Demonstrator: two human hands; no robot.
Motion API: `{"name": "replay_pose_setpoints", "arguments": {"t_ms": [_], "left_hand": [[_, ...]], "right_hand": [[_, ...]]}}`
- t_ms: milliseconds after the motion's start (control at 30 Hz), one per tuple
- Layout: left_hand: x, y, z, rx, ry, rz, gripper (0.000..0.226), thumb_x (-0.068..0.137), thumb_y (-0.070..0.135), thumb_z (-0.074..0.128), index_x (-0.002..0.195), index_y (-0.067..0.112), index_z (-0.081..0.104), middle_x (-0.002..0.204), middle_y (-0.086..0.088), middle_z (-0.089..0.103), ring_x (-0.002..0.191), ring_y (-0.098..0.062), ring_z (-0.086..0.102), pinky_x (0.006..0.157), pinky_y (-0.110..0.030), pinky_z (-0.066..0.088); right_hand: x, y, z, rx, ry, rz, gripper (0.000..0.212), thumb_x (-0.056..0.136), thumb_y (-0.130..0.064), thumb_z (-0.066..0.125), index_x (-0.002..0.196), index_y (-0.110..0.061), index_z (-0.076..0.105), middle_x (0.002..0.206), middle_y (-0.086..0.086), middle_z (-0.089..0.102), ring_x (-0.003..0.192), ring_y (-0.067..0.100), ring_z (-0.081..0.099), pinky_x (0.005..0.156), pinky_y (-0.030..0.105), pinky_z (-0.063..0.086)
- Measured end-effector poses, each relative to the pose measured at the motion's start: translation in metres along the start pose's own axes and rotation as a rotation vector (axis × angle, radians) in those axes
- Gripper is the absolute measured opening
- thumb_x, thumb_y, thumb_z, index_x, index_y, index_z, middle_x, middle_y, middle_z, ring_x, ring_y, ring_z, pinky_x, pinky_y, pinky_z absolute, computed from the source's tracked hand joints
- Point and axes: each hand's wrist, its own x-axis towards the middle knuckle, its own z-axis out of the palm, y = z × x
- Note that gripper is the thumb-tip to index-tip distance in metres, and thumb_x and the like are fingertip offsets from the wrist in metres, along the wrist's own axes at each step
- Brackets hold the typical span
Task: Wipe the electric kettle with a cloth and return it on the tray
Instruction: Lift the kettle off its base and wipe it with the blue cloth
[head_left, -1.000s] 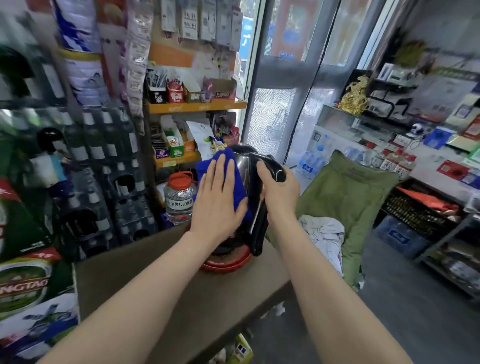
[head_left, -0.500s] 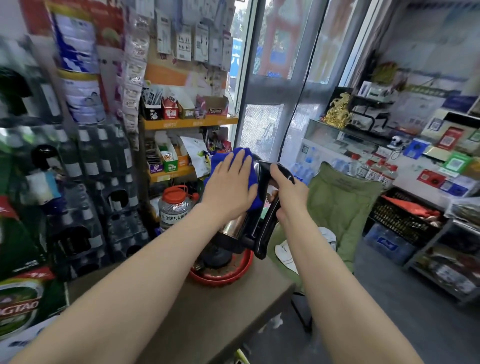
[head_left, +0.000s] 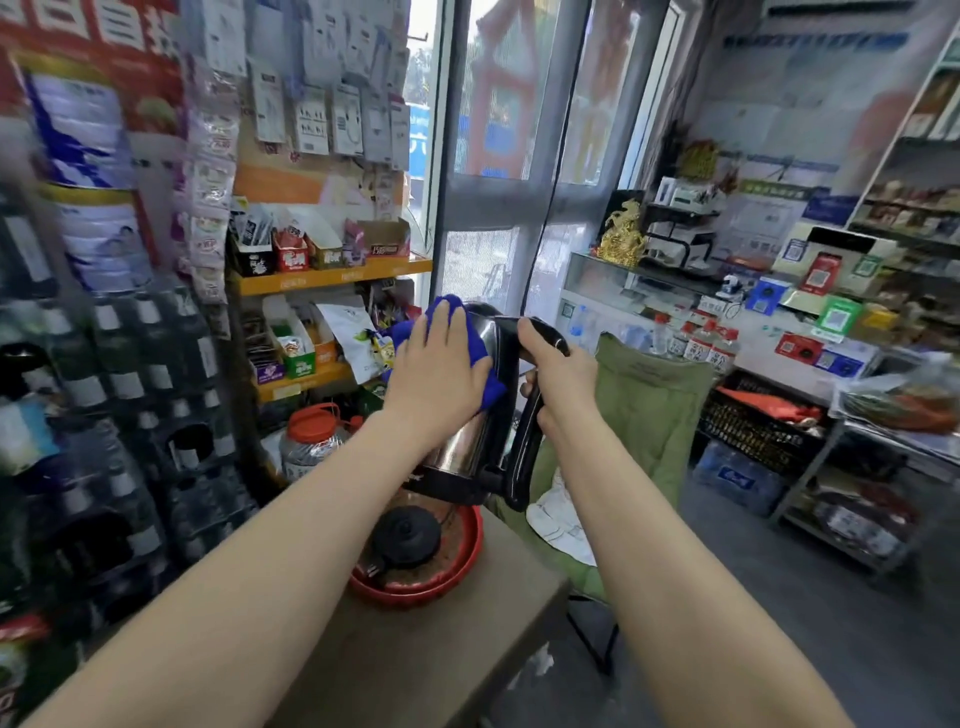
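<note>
The steel electric kettle (head_left: 465, 447) with a black lid and handle hangs tilted in the air above the red round tray (head_left: 465, 564). My right hand (head_left: 553, 374) grips its black handle. My left hand (head_left: 436, 374) presses a blue cloth (head_left: 480, 343) flat against the kettle's upper side. The kettle's black power base (head_left: 405, 535) sits bare inside the tray, on the brown table (head_left: 415, 660).
A clear jar with an orange lid (head_left: 309, 441) stands behind the tray. Stacked bottle crates (head_left: 130, 415) fill the left. A green folding chair (head_left: 644, 410) with a white cloth stands right of the table. Shop shelves and a counter (head_left: 727, 317) line the back and right.
The kettle has been lifted off its base and tilted, so the base now shows in the tray. My left hand with the cloth has slid up toward the lid.
</note>
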Motion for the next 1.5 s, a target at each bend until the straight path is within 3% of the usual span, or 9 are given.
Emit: {"name": "replay_pose_setpoints", "arguments": {"t_ms": [167, 300, 400, 667, 833, 1033, 1167, 1300, 1500], "left_hand": [[-0.031, 0.027, 0.015, 0.27, 0.032, 0.178, 0.076, 0.102, 0.043, 0.033, 0.157, 0.006, -0.003, 0.167, -0.015, -0.008, 0.153, -0.041, -0.007, 0.122, -0.054, 0.005], [-0.008, 0.019, 0.003, 0.208, 0.035, 0.211, 0.073, 0.102, 0.041, 0.032, 0.158, 0.007, -0.002, 0.168, -0.012, -0.008, 0.154, -0.036, -0.008, 0.124, -0.051, 0.008], [-0.006, 0.022, 0.003, 0.159, 0.052, 0.212, 0.072, 0.102, 0.038, 0.033, 0.158, 0.006, 0.0, 0.168, -0.012, -0.007, 0.154, -0.036, -0.007, 0.124, -0.05, 0.009], [-0.037, 0.024, 0.026, 0.069, 0.185, 0.151, 0.075, 0.096, 0.037, 0.041, 0.157, 0.005, 0.012, 0.167, -0.015, 0.006, 0.153, -0.041, 0.004, 0.122, -0.055, 0.016], [-0.045, 0.016, 0.039, 0.121, 0.146, 0.186, 0.074, 0.093, 0.04, 0.03, 0.157, 0.006, 0.015, 0.167, -0.015, 0.01, 0.153, -0.042, 0.007, 0.12, -0.058, 0.02], [-0.012, 0.002, 0.031, -0.184, 0.122, 0.031, 0.075, 0.094, 0.044, 0.028, 0.158, 0.011, 0.011, 0.168, -0.008, 0.008, 0.154, -0.034, 0.006, 0.122, -0.056, 0.015], [-0.05, 0.027, 0.049, 0.105, 0.164, 0.06, 0.073, 0.096, 0.039, 0.034, 0.157, 0.008, 0.013, 0.167, -0.014, 0.009, 0.15, -0.048, 0.008, 0.116, -0.064, 0.019], [-0.05, 0.017, 0.051, 0.258, 0.129, 0.265, 0.074, 0.094, 0.043, 0.036, 0.157, 0.009, 0.017, 0.167, -0.011, 0.015, 0.151, -0.045, 0.009, 0.116, -0.064, 0.022], [-0.028, 0.022, 0.025, -0.014, 0.137, 0.091, 0.074, 0.096, 0.039, 0.04, 0.158, 0.012, 0.013, 0.168, -0.008, 0.009, 0.153, -0.039, 0.007, 0.12, -0.057, 0.017]], "right_hand": [[-0.005, -0.005, -0.011, -0.033, -0.004, -0.072, 0.02, 0.086, -0.03, 0.081, 0.088, -0.014, 0.069, 0.079, 0.006, 0.067, 0.043, 0.011, 0.046, 0.047, 0.028, 0.04], [-0.014, -0.006, -0.014, -0.002, -0.002, -0.165, 0.017, 0.088, -0.027, 0.08, 0.102, -0.019, 0.073, 0.07, -0.007, 0.066, 0.046, 0.011, 0.046, 0.048, 0.029, 0.04], [-0.02, -0.01, -0.013, -0.023, -0.004, -0.238, 0.027, 0.091, -0.024, 0.077, 0.117, -0.026, 0.069, 0.087, -0.012, 0.07, 0.049, 0.011, 0.052, 0.044, 0.026, 0.043], [-0.022, -0.01, -0.018, -0.087, -0.03, -0.283, 0.025, 0.085, -0.025, 0.082, 0.109, -0.031, 0.074, 0.098, -0.007, 0.072, 0.054, 0.014, 0.053, 0.043, 0.026, 0.042], [-0.027, 0.0, -0.011, -0.091, -0.005, -0.24, 0.024, 0.076, -0.034, 0.084, 0.098, -0.035, 0.075, 0.101, -0.005, 0.074, 0.081, 0.024, 0.063, 0.065, 0.035, 0.049], [-0.03, -0.001, -0.005, -0.041, 0.032, -0.214, 0.023, 0.079, -0.031, 0.083, 0.1, -0.032, 0.073, 0.108, 0.008, 0.074, 0.061, 0.023, 0.057, 0.052, 0.031, 0.047], [-0.031, 0.001, -0.002, -0.053, 0.036, -0.208, 0.025, 0.068, -0.044, 0.082, 0.091, -0.043, 0.073, 0.102, 0.005, 0.074, 0.08, 0.027, 0.059, 0.071, 0.042, 0.049], [-0.033, 0.003, -0.012, 0.021, 0.043, -0.136, 0.02, 0.083, -0.027, 0.081, 0.099, -0.032, 0.071, 0.095, 0.006, 0.067, 0.048, 0.014, 0.053, 0.046, 0.03, 0.043], [-0.03, -0.006, -0.021, 0.131, 0.058, -0.071, 0.017, 0.089, -0.018, 0.078, 0.104, -0.021, 0.069, 0.081, 0.001, 0.058, 0.04, 0.005, 0.045, 0.037, 0.024, 0.036]]}}
